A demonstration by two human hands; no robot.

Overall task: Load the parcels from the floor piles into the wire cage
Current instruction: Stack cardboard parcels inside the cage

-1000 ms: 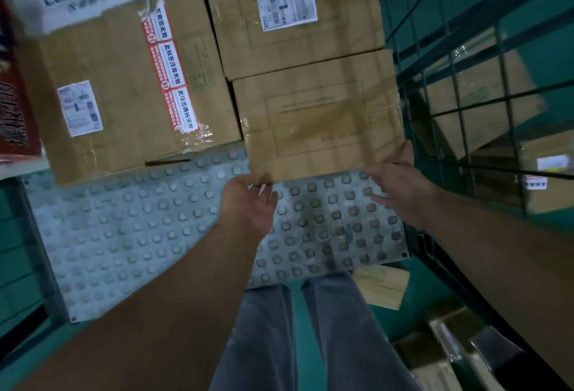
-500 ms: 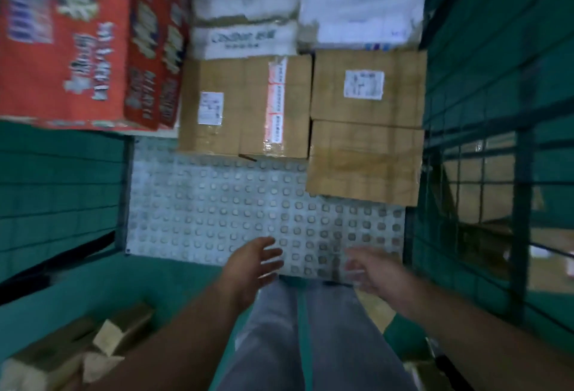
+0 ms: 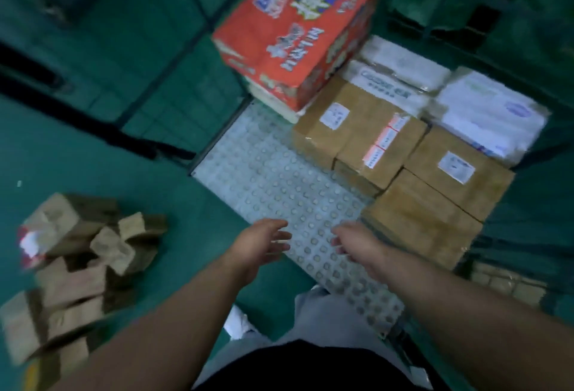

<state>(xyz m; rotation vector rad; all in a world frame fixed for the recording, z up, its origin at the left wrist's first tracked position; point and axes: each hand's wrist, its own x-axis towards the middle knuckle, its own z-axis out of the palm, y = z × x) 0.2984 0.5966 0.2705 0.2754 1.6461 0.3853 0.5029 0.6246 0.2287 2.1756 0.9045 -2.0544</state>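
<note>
Parcels sit in two places. In the cage (image 3: 174, 58) they fill the far and right part of the studded floor plate (image 3: 264, 173); the left-near part of the plate is bare.

Nearest is a plain brown box (image 3: 425, 220), lying flat against the right mesh; long axis runs far-left to near-right in view. Touching its far side is a labelled brown box (image 3: 487, 189), same heading, label up. Left of that is a taped box (image 3: 351, 142), with a red-white tape strip across the top and a small label up. Behind these are white boxes (image 3: 484, 114). A red box (image 3: 298, 27) is stacked on a white one in the far-left corner; print too blurred to read.

The floor pile (image 3: 77, 254) is left of the cage on the green floor (image 3: 93, 158): small brown boxes, jumbled, tilted every way; blurred.

Left hand (image 3: 261, 241) is over the plate's near edge, fingers spread and slack, holding nothing. Right hand (image 3: 354, 241) is the same, fingers loose and empty, just beside the plain box's near-left corner; contact can't be told. The hands are near each other, palms roughly facing.

More boxes (image 3: 503, 282) show near-right, through the mesh. Grey trousers (image 3: 326, 313) and a white shoe (image 3: 239, 322) are at the bottom of the view.
</note>
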